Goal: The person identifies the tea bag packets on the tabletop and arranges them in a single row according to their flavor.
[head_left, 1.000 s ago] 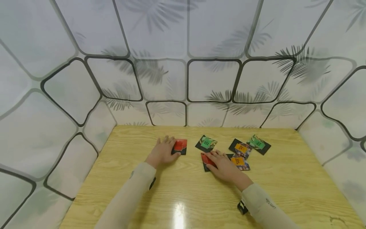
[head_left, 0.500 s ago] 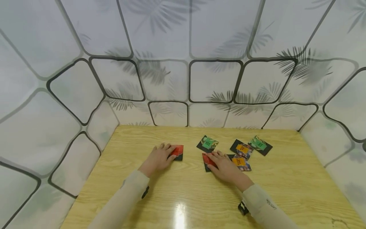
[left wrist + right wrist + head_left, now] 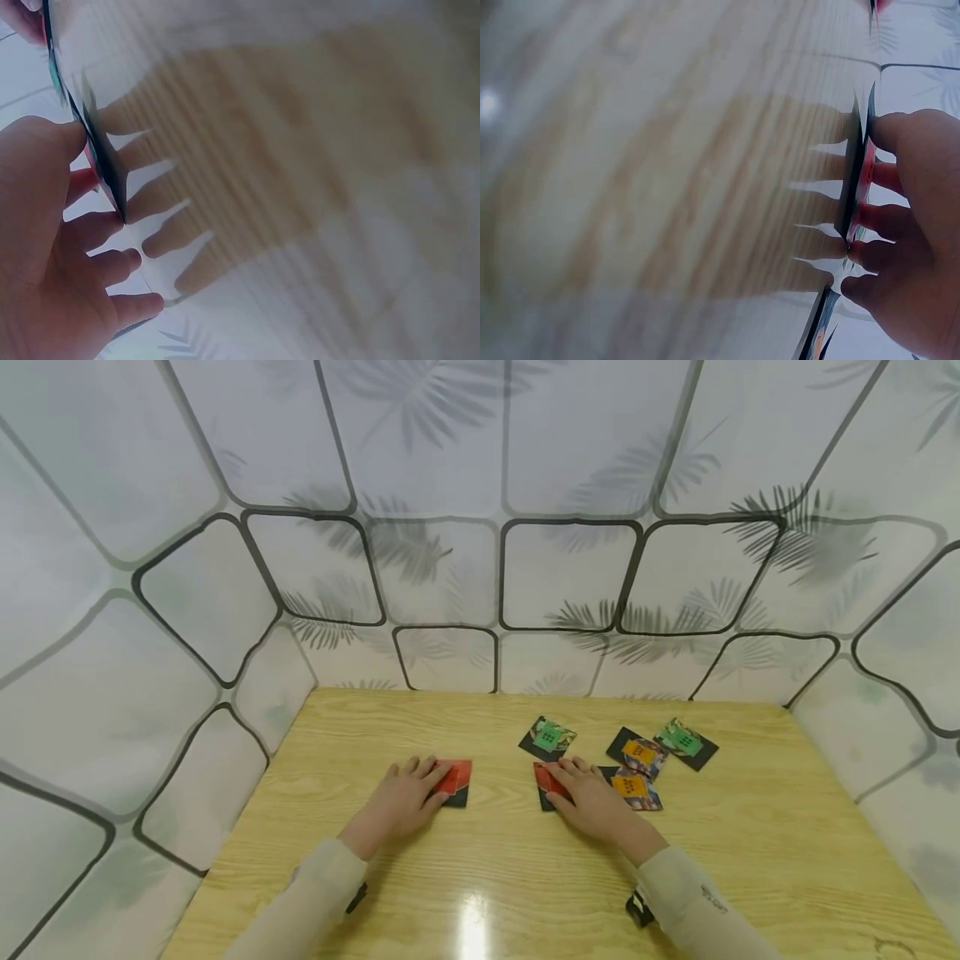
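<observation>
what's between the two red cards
Only bare wooden tabletop lies between the left red card and the right red card, as the head view shows.

In total I count six cards, of three kinds. Two are red: one red card (image 3: 462, 777) is under the fingers of my left hand (image 3: 393, 807), and a second red card (image 3: 545, 788) is under my right hand (image 3: 595, 803). Two are green: one green card (image 3: 549, 738) just beyond my right fingertips, another green card (image 3: 687, 744) farther to the right. Two are orange, both at the right of my right hand: the nearer orange card (image 3: 632, 788) and the farther orange card (image 3: 639, 752). There is one table (image 3: 495, 868) under my two hands.
</observation>
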### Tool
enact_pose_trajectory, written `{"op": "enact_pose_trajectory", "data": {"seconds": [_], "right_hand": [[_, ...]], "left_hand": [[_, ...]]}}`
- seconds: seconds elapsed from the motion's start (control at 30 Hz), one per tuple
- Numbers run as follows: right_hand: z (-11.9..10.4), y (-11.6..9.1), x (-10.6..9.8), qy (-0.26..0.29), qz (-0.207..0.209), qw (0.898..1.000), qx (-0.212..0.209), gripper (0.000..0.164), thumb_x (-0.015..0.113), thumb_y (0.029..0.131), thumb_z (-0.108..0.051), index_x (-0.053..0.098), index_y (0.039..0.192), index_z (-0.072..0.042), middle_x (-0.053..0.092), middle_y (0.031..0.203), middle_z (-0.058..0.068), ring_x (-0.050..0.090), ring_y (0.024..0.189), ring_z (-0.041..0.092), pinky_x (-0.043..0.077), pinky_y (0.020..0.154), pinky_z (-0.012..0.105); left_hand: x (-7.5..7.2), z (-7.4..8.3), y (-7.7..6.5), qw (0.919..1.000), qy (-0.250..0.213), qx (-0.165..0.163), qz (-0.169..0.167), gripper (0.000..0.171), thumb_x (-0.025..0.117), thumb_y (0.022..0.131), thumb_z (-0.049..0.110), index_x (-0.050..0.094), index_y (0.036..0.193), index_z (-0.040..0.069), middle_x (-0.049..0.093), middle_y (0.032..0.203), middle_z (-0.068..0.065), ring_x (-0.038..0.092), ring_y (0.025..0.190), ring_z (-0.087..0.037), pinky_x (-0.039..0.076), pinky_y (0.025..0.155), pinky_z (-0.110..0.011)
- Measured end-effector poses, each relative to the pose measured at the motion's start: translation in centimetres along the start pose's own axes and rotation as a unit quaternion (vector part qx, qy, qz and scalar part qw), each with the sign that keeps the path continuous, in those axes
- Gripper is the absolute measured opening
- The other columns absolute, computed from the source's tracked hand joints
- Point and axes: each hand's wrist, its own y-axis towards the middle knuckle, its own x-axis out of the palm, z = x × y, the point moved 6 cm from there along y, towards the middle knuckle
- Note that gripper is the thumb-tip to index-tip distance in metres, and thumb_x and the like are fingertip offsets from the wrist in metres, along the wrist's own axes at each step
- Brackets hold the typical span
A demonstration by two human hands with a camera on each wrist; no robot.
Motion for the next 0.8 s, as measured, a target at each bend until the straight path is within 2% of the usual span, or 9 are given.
{"op": "enact_pose_trajectory", "data": {"seconds": [0.23, 0.43, 0.8], "right_hand": [[0.1, 0.0, 0.4, -0.008, 0.006, 1.0, 0.006, 0.059, 0.055, 0.111, -0.033, 0.043, 0.161, -0.006, 0.039, 0.164, 0.031, 0.031, 0.154, 0.054, 0.025, 0.123, 0.072], [-0.1, -0.1, 0.4, -0.015, 0.014, 1.0, 0.007, 0.057, 0.056, 0.111, -0.032, 0.046, 0.16, -0.005, 0.041, 0.163, 0.031, 0.033, 0.153, 0.055, 0.026, 0.122, 0.073], [-1.3, 0.3, 0.5, -0.016, 0.022, 1.0, -0.009, 0.058, 0.059, 0.109, -0.03, 0.047, 0.159, -0.004, 0.043, 0.16, 0.034, 0.033, 0.151, 0.058, 0.027, 0.121, 0.074]], "left_hand": [[-0.2, -0.8, -1.9, 0.9995, -0.026, 0.001, 0.017, 0.058, 0.05, 0.112, 0.039, 0.043, 0.163, 0.012, 0.044, 0.164, -0.024, 0.04, 0.15, -0.053, 0.033, 0.119, -0.073], [-0.2, -1.9, -3.1, 0.9993, -0.028, -0.001, 0.024, 0.057, 0.052, 0.111, 0.037, 0.046, 0.161, 0.012, 0.044, 0.163, -0.025, 0.041, 0.149, -0.054, 0.033, 0.118, -0.074], [0.4, -2.7, -3.6, 0.9983, -0.051, -0.001, 0.03, 0.057, 0.052, 0.111, 0.036, 0.044, 0.162, 0.013, 0.041, 0.165, -0.025, 0.039, 0.151, -0.053, 0.032, 0.117, -0.075]]}}
